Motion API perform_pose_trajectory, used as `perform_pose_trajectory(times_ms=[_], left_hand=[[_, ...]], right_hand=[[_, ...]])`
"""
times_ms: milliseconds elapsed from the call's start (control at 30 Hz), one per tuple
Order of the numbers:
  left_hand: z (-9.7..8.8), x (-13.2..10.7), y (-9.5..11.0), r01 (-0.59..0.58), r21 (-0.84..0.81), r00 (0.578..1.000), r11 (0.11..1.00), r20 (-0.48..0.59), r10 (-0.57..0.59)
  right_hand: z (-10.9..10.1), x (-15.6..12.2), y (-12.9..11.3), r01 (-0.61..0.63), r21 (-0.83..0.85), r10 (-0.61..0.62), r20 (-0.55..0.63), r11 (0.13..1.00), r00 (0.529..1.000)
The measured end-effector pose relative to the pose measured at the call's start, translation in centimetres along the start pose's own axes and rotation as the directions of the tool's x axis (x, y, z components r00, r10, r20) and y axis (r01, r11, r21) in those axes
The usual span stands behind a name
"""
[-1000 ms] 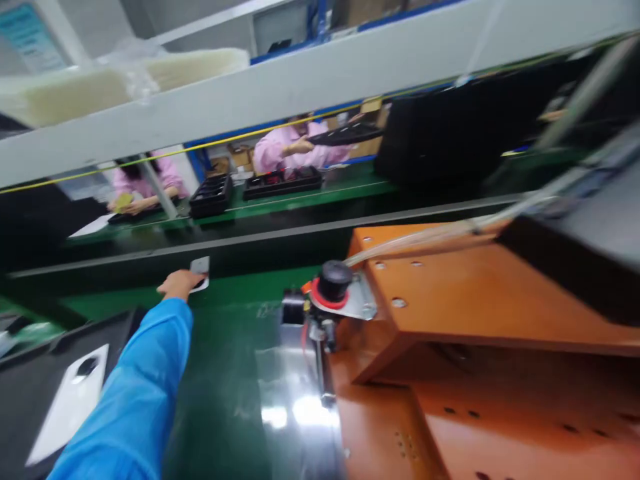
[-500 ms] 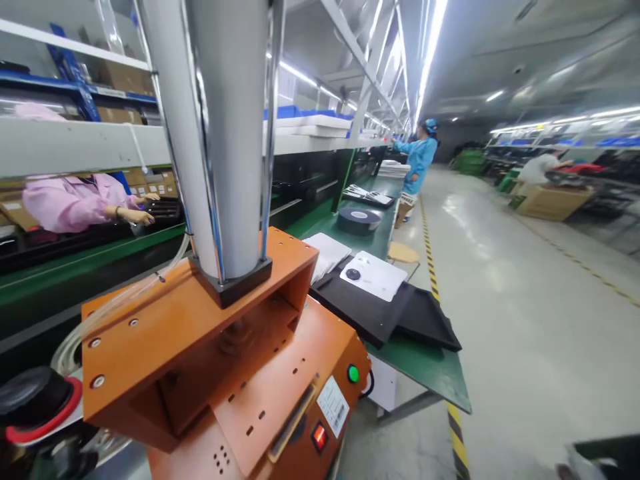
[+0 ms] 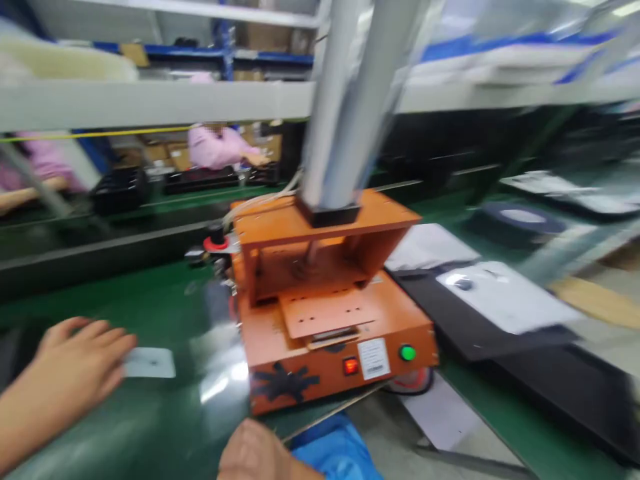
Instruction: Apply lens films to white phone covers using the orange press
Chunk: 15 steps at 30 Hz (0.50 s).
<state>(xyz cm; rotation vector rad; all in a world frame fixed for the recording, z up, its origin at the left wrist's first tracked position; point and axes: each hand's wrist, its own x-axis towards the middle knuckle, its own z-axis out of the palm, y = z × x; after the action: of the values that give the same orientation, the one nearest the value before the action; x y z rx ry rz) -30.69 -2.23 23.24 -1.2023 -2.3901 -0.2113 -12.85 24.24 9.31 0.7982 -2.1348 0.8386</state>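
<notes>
With the orange press [image 3: 327, 313] as landmark, the left hand [image 3: 83, 360] is now well to its left, over the green bench [image 3: 165, 293], where half a second ago neither of the wearer's hands could be seen. Its fingers reach toward the press, long and only slightly bent, and meet the near end of a thin pale plate [image 3: 153, 363]; whether they pinch it or merely lie over it I cannot tell. That plate sits left of the press, apart from it, about level with the press's front panel; a second ago a similar one was held far back, near the ledge behind the bench. The right hand [image 3: 253, 453] has also appeared, just in front of the press's lower left corner, with blue cloth [image 3: 335, 450] beside it. It is cut off by the lower edge and blurred, so I cannot tell how its fingers stand. The press, which crowded the view half a second ago, now shows whole in its body, its red switch [image 3: 351, 365] and green button [image 3: 407, 352] lit as they were then. To its right, the white panel [image 3: 500, 297] lies on the black board [image 3: 435, 300], as before. Beyond the press, a person in pink [image 3: 220, 147] has an arm stretched out.
</notes>
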Motion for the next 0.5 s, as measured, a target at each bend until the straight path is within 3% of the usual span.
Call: perform_pose_trajectory(times_ms=[67,100,133,233,300,333,400,467,500], left_hand=[[-0.6,-3.9,4.9,-0.064,0.115,0.983,0.991,0.178,0.043],[0.0,-5.0,7.2,-0.102,0.156,0.955,0.982,0.291,0.053],[0.8,-5.8,9.1,-0.095,0.145,0.941,0.985,0.337,0.041],[3.9,-7.3,12.6,-0.042,0.068,0.918,0.997,0.396,0.012],[5.2,-8.7,13.7,0.043,0.037,0.934,0.998,0.354,-0.053],[5.4,-9.6,14.0,0.114,0.033,0.945,0.993,0.305,-0.118],[5.5,-12.0,15.0,0.318,0.017,0.938,0.948,0.139,-0.317],[5.2,-14.5,16.3,0.509,-0.054,0.859,0.859,-0.022,-0.511],[5.2,-15.7,17.2,0.564,-0.099,0.819,0.82,-0.06,-0.57]], right_hand=[[0.4,-0.7,-1.1,0.056,0.212,-0.029,-0.126,0.976,0.992],[0.3,-0.7,-1.7,0.051,0.3,0.002,-0.176,0.953,0.984],[-0.1,-0.5,-2.3,0.025,0.374,0.053,-0.196,0.927,0.979],[-1.6,1.1,-3.4,-0.166,0.523,0.238,-0.074,0.836,0.968],[-1.9,2.5,-3.4,-0.339,0.58,0.387,0.045,0.741,0.921],[-1.8,3.1,-3.2,-0.442,0.594,0.467,0.124,0.672,0.876],[-1.1,4.2,-2.3,-0.648,0.59,0.607,0.309,0.482,0.733],[-0.1,4.9,-1.4,-0.791,0.538,0.661,0.485,0.291,0.572],[0.4,5.3,-1.0,-0.831,0.508,0.66,0.547,0.227,0.515]])
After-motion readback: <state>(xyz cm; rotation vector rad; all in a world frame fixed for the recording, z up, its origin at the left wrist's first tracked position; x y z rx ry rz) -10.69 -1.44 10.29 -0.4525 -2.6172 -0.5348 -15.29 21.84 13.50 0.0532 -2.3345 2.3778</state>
